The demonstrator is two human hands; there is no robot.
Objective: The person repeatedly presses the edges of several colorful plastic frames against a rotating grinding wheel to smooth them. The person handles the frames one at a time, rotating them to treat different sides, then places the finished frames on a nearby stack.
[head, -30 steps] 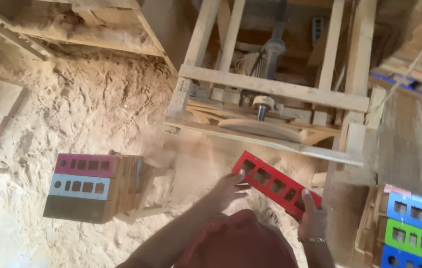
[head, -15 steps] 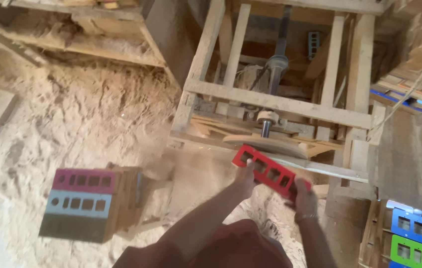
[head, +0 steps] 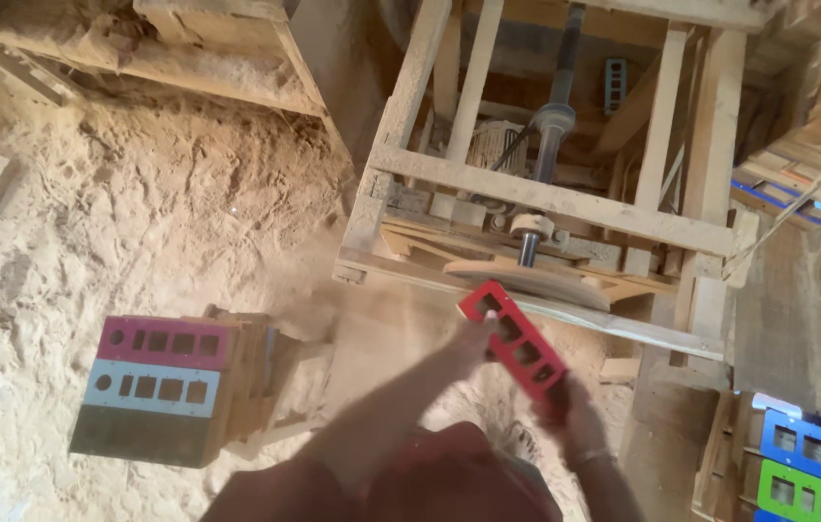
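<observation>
One red slotted board (head: 515, 340) is held between two hands, right up against the round wooden disc (head: 536, 281) of the wooden-framed machine (head: 565, 198). The left hand (head: 473, 340) grips the board's upper end, arm stretched forward and up; the right hand (head: 575, 416) clasps the lower end, wrist bent below it. The board tilts, its upper corner touching or just under the disc's near edge; which, I cannot tell. Well to the left of the left hand stands one stack of boards (head: 164, 387), with three faces showing: pink, white and dark. To the right of the right hand lean two more slotted boards, one blue (head: 816, 449) and one green (head: 811, 493). Open sawdust floor (head: 140, 213) spreads left of the hands; the machine's frame closes the way ahead.
</observation>
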